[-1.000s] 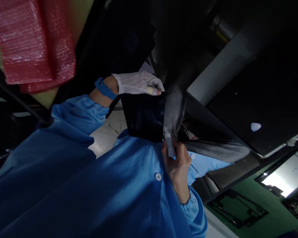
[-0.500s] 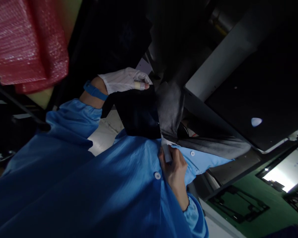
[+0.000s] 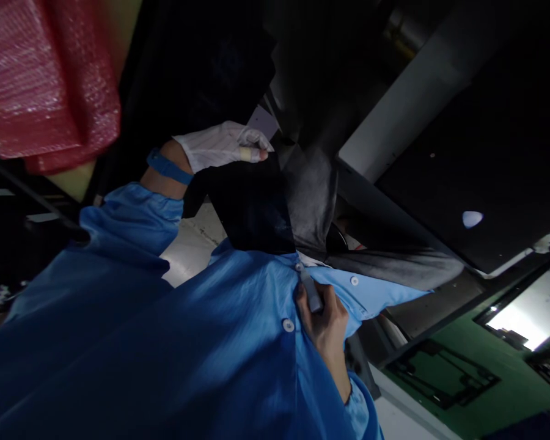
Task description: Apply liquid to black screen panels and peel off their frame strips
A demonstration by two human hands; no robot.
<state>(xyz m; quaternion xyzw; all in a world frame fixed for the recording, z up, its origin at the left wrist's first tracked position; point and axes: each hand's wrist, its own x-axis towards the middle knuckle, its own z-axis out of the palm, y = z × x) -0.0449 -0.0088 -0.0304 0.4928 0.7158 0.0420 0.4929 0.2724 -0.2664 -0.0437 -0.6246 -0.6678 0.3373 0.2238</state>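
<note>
My left hand (image 3: 227, 145), in a white glove with a blue strap at the wrist, pinches the upper edge of a dark glossy panel (image 3: 256, 211). The panel hangs tilted in front of my blue smock, its lower edge by my lap. My bare right hand (image 3: 325, 315) is wrapped round a short grey tool (image 3: 310, 292) with a narrow tip. That tip points up toward the panel's lower right corner and sits a little apart from it. The kind of tool is not clear.
Red bubble wrap (image 3: 50, 91) lies at the upper left. A dark-topped surface (image 3: 476, 159) with a small whitish piece (image 3: 472, 219) stands to the right. Farther down on the right is a green mat (image 3: 472, 391). Much of the background is very dark.
The right hand and its grey tool have drawn slightly down, away from the panel's corner. My left hand still holds the panel; the whole view has shifted a little.
</note>
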